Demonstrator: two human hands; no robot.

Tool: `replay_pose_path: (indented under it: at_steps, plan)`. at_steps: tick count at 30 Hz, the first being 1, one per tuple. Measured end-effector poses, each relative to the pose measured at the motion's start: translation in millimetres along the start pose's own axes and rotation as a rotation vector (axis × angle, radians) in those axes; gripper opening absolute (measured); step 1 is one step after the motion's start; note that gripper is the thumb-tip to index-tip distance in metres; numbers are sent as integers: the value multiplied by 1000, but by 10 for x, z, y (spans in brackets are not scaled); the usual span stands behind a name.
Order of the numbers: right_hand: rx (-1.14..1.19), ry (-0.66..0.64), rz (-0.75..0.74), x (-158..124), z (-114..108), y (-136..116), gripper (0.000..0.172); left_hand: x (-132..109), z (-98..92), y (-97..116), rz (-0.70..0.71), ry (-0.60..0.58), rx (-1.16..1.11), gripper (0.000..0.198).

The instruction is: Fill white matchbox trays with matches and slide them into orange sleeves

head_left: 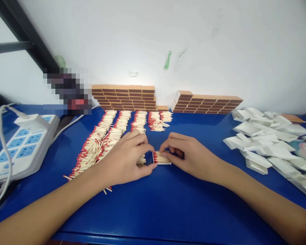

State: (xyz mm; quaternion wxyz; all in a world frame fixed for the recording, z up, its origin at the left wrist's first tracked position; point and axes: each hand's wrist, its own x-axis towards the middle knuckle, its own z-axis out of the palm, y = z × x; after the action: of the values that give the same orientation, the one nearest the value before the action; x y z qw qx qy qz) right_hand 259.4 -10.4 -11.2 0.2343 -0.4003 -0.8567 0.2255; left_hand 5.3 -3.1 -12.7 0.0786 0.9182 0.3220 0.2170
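A small white matchbox tray (165, 163) lies on the blue table between my hands, filled with red-headed matches (159, 157). My left hand (129, 154) grips the tray's left end between thumb and fingertip. At the other end, my right hand (186, 153) has its thumb and fingers closed on the tray and the matches in it; exactly what they pinch is partly hidden. Beside and behind my left hand run rows of loose matches (91, 146), heads mostly to the left. Part of one row is covered by that hand.
Stacked brown matchboxes (124, 97) stand against the wall, with a second stack (209, 103) to the right. Many empty white trays (265, 136) are heaped at the right. A white power strip (25, 146) with cables lies at the left. Short match piles (156, 120) sit farther back.
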Motion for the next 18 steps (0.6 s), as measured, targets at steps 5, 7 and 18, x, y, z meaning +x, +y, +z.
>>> replay_pose_path:
  at_steps: [5, 7, 18]
  plan:
    - [-9, -8, 28, 5, -2, -6, 8, -9, -11, 5, -10, -9, -4, 25]
    - [-12, -9, 28, 2, 1, -6, 7, -7, -10, 4, -11, -11, -4, 25]
    - [-3, 0, -28, -5, 32, 7, 12, 1, 7, -2, -4, -2, 10, 26]
